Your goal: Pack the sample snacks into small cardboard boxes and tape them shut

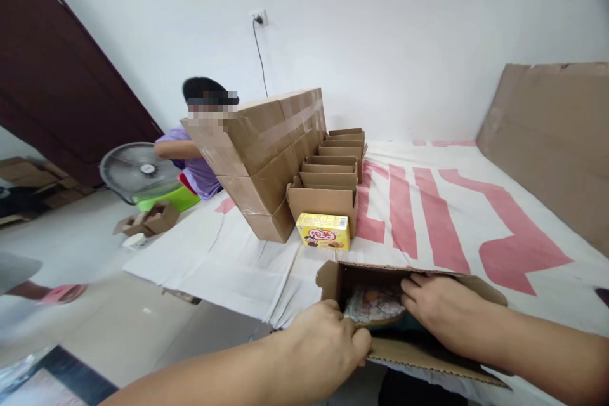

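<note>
An open cardboard box (pixel 419 356) stands at the table's near edge, its flaps raised. Inside it, toward the left, lies a clear-wrapped packet (pixel 373 303) with a reddish and white pattern. My left hand (pixel 323 339) is closed on the box's near left edge, thumb toward the inside. Reaching in from the right, my right hand (pixel 445 307) has its fingers bent together beside the packet; what they hold, if anything, is hidden. A yellow snack box (pixel 323 233) sits on the cloth just beyond.
Several open cartons (pixel 328 200) form a row behind the yellow box. Taped cartons (pixel 266 165) are stacked to their left. A person (pixel 190 158) in purple is behind the stack, near a fan (pixel 143 171). A large cardboard sheet (pixel 547 139) stands at the right.
</note>
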The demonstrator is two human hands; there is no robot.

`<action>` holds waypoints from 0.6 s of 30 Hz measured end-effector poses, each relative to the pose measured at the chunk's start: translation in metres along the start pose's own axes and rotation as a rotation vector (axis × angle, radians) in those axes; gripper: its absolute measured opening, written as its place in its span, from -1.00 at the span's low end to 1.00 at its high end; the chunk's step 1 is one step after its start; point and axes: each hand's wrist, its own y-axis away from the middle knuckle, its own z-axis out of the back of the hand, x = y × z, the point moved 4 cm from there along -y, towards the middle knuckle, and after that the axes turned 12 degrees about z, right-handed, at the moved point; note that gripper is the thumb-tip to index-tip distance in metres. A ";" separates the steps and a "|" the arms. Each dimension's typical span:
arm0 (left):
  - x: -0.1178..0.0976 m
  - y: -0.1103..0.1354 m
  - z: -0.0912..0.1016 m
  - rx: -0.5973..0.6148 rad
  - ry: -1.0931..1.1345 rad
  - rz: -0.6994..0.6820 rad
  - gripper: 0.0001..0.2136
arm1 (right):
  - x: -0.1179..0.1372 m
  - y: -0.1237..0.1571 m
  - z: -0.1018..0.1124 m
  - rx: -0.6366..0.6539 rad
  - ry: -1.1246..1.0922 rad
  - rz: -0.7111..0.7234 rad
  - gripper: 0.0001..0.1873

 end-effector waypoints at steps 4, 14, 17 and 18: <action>0.008 0.002 0.007 0.034 0.023 0.031 -0.87 | -0.006 0.008 0.035 -0.096 -0.001 -0.094 -0.75; 0.041 0.014 0.016 0.098 0.098 0.204 -0.86 | -0.034 0.049 0.092 -0.469 0.020 -0.403 -0.76; 0.048 0.016 0.019 0.112 0.115 0.230 -0.86 | -0.038 0.055 0.099 -0.509 -0.014 -0.445 -0.78; 0.052 0.017 0.020 0.109 0.121 0.243 -0.84 | -0.039 0.057 0.100 -0.520 -0.021 -0.455 -0.78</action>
